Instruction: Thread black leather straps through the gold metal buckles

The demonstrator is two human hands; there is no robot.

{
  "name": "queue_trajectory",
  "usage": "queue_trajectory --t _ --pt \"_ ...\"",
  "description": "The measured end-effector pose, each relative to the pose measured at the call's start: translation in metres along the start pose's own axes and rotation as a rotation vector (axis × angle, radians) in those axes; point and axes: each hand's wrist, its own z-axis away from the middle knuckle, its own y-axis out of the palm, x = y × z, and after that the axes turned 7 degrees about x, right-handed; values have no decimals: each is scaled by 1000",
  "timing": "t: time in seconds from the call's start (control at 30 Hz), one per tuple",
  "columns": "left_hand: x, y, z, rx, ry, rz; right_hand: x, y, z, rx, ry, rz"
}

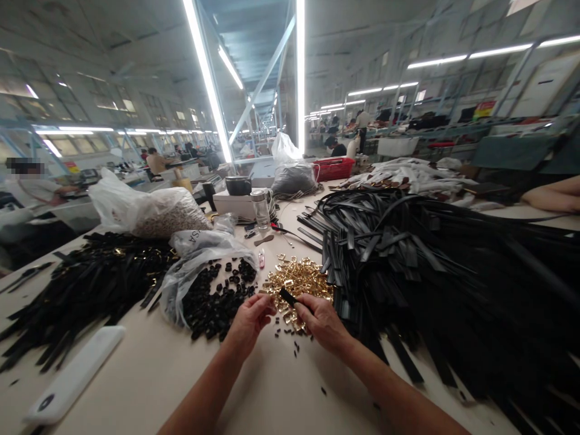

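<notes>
Left hand (251,320), right hand (322,320): fingers closed, pinching strap (287,296) end; buckles (299,279), loops (217,302) heaped within reach, table (149,368) front edge.

A pale tabletop (149,374) carries a flat white device (75,374) at its near left edge and a spread of black straps (81,284) behind that. At the middle lie an open clear bag of small black pieces (212,296) and a heap of gold buckles (296,281). A far larger pile of long black strips (430,266) fills the right side. Farther off stand a white sack (154,211), a white box (235,204), a clear jar (261,208) and a red basket (334,168).
</notes>
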Motion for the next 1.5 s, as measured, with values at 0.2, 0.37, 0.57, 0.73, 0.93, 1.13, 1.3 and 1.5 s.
queue_trajectory --t 0.2,0.37,0.57,0.73,0.93,1.13,1.3,1.5 --pt "-2 6 3 0 19 -20 -2 -1 -1 -28 -6 -22" --pt "0 5 2 -14 -31 -6 0 1 0 -5 -11 -10" --pt "2 5 1 -36 -79 -12 4 6 5 43 -49 78" --pt "3 7 3 16 -129 -17 8 5 5 50 -77 142" --pt "4 10 5 40 -139 64 8 7 5 28 -77 103" --pt "3 9 8 12 -254 216 7 8 5 54 -53 50" --pt "7 9 8 49 -221 170 4 9 3 44 -36 -6" --pt "5 11 6 50 -27 48 2 9 3 73 1 -118"
